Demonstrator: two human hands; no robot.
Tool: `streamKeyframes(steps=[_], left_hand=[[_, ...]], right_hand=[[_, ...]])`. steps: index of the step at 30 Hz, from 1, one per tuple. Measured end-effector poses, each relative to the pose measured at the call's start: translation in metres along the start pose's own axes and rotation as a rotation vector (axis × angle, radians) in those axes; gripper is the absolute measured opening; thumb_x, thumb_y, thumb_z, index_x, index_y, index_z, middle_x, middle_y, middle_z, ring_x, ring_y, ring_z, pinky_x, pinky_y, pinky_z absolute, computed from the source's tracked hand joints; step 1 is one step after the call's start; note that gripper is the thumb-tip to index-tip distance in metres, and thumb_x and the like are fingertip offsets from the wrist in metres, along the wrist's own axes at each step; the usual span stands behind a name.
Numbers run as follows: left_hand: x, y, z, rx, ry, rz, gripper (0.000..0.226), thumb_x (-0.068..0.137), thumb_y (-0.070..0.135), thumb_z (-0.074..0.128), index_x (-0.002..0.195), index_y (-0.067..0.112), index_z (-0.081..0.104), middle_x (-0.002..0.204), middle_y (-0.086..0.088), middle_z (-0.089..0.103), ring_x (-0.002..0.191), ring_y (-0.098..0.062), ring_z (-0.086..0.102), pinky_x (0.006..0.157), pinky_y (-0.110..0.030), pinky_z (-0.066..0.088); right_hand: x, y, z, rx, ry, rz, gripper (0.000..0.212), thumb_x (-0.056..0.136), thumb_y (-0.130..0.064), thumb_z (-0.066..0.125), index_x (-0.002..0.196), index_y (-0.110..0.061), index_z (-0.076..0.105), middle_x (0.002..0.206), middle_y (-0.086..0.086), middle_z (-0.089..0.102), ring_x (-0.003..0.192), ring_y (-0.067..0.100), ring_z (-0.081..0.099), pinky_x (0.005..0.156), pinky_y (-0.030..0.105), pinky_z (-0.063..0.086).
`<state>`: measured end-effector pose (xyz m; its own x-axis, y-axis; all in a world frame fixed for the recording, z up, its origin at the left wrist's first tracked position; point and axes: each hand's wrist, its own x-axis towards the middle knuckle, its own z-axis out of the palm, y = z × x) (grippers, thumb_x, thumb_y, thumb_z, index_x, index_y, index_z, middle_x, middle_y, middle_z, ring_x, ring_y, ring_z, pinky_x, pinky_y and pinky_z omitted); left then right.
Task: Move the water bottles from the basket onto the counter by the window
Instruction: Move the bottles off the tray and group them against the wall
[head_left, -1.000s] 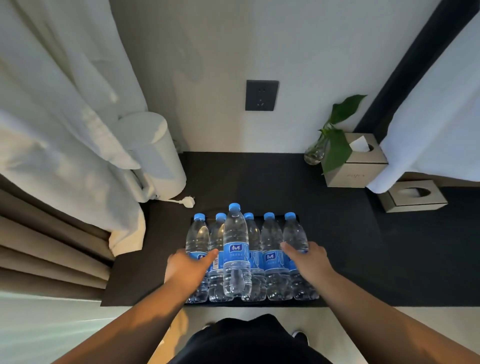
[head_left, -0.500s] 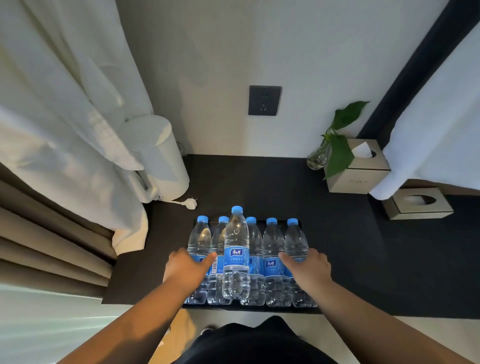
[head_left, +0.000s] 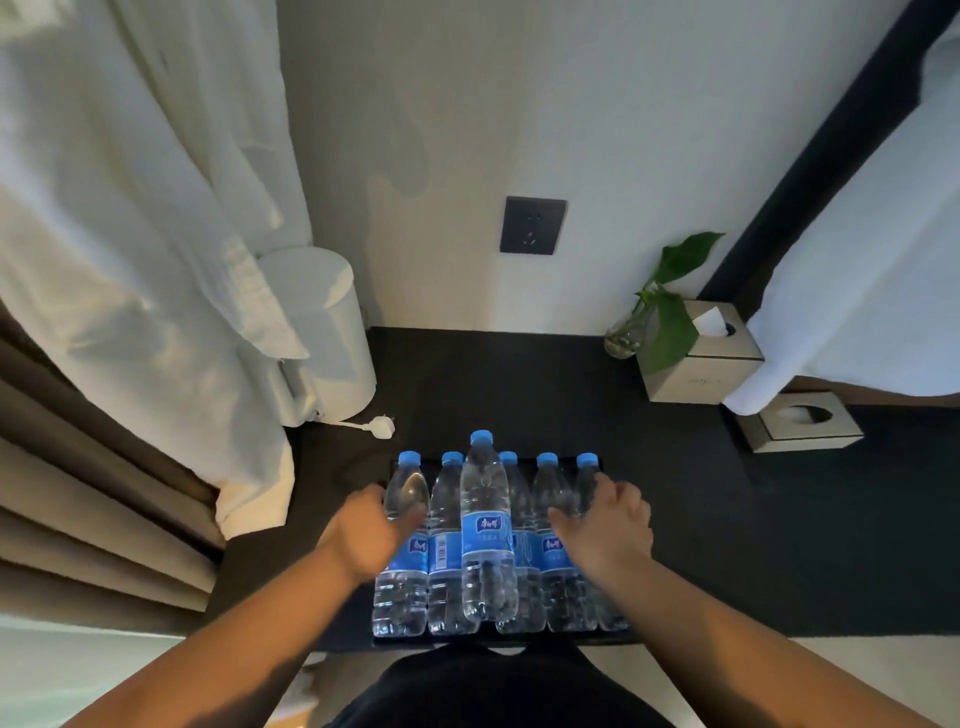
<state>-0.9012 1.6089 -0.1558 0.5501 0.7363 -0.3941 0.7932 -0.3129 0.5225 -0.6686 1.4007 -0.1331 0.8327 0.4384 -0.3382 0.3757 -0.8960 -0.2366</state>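
Your six bottles (head_left: 485, 535) stand packed in a row in the basket (head_left: 393, 467), which sits at the near edge of the counter (head_left: 571, 395), so they're not out yet. You've got a hand on each end of the row, which makes sense for peeling off the outer ones first.

Your right hand (head_left: 608, 525) curls round the right bottle (head_left: 587, 483), thumb across its neighbour. Your left hand (head_left: 369, 535) is against the left bottle (head_left: 402, 597), but it's smeared and the fingers go behind the plastic, so I can't tell if it's gripping.

The basket is dark on dark and barely shows. The curtain (head_left: 130, 260) drapes over a white kettle (head_left: 322, 332).
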Motion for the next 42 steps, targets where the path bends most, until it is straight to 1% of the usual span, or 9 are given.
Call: streamKeyframes(steps=[5,9,12,15,17,22,30,33,42], left_hand=[[0.025,0.008,-0.015,0.074,0.039,0.025,0.033,0.091,0.056,0.058,0.086,0.024,0.062,0.081,0.003,0.068,0.068,-0.008,0.063,0.052,-0.025,0.037],[0.039,0.016,-0.02,0.172,0.003,0.048,0.037,0.096,0.059,0.049,0.084,0.026,0.06,0.082,0.005,0.062,0.069,-0.006,0.054,0.059,-0.027,0.035],[0.05,0.023,-0.02,0.201,-0.079,-0.01,0.049,0.097,0.064,0.046,0.075,0.021,0.056,0.075,0.001,0.058,0.067,-0.01,0.054,0.056,-0.028,0.033],[0.058,0.03,-0.018,0.131,-0.113,-0.124,0.052,0.094,0.066,0.052,0.081,0.016,0.06,0.076,-0.003,0.059,0.066,-0.013,0.056,0.055,-0.028,0.035],[0.061,0.032,-0.018,0.042,-0.108,-0.185,0.049,0.091,0.062,0.06,0.082,0.014,0.064,0.075,-0.004,0.062,0.066,-0.014,0.06,0.052,-0.027,0.036],[0.062,0.027,-0.024,-0.113,-0.078,-0.213,0.036,0.085,0.051,0.064,0.074,0.016,0.063,0.066,-0.002,0.059,0.06,-0.013,0.06,0.049,-0.027,0.039],[0.051,0.025,-0.053,-0.163,-0.068,0.059,0.032,0.075,0.057,0.064,0.074,0.025,0.068,0.069,0.004,0.067,0.066,-0.01,0.066,0.055,-0.025,0.047],[0.045,0.039,-0.068,-0.126,-0.042,0.117,0.03,0.071,0.059,0.067,0.076,0.03,0.068,0.068,0.007,0.067,0.063,-0.007,0.066,0.054,-0.022,0.046],[0.036,0.088,-0.126,-0.045,0.175,0.208,0.023,0.072,0.051,0.073,0.077,0.03,0.065,0.071,0.009,0.065,0.064,-0.005,0.064,0.052,-0.022,0.048]], right_hand=[[0.0,-0.042,0.005,0.085,-0.018,-0.182,0.039,0.086,-0.06,0.056,0.112,-0.031,0.061,0.126,0.0,0.052,0.125,0.028,0.044,0.104,0.042,0.039],[0.002,-0.07,0.007,0.216,-0.002,-0.188,0.043,0.095,-0.048,0.051,0.131,-0.025,0.059,0.122,0.0,0.061,0.11,0.022,0.057,0.095,0.042,0.05],[0.003,-0.088,0.006,0.275,-0.075,-0.155,0.042,0.095,-0.054,0.044,0.125,-0.028,0.057,0.095,-0.007,0.067,0.084,0.015,0.064,0.065,0.034,0.051],[0.006,-0.109,0.004,0.233,-0.146,-0.151,0.054,0.08,-0.067,0.04,0.107,-0.025,0.059,0.08,-0.004,0.067,0.07,0.016,0.066,0.056,0.032,0.047],[0.009,-0.121,0.007,0.158,-0.163,-0.183,0.057,0.075,-0.071,0.044,0.101,-0.022,0.058,0.081,-0.003,0.065,0.07,0.018,0.066,0.055,0.034,0.05],[0.022,-0.144,0.014,0.103,-0.227,-0.147,0.076,0.079,-0.066,0.057,0.139,-0.02,0.046,0.114,0.001,0.065,0.087,0.019,0.065,0.06,0.032,0.049],[0.027,-0.141,-0.013,0.252,-0.193,-0.166,0.031,0.084,-0.046,0.061,0.072,-0.018,0.055,0.056,-0.003,0.055,0.049,0.014,0.055,0.047,0.027,0.04],[0.025,-0.14,-0.03,0.302,-0.181,-0.22,0.03,0.087,-0.047,0.065,0.076,-0.02,0.063,0.06,-0.002,0.065,0.054,0.014,0.063,0.05,0.031,0.05],[0.042,-0.171,-0.101,0.274,-0.041,-0.408,0.02,0.082,-0.051,0.07,0.084,-0.032,0.062,0.079,-0.01,0.066,0.069,0.006,0.064,0.053,0.023,0.045]])
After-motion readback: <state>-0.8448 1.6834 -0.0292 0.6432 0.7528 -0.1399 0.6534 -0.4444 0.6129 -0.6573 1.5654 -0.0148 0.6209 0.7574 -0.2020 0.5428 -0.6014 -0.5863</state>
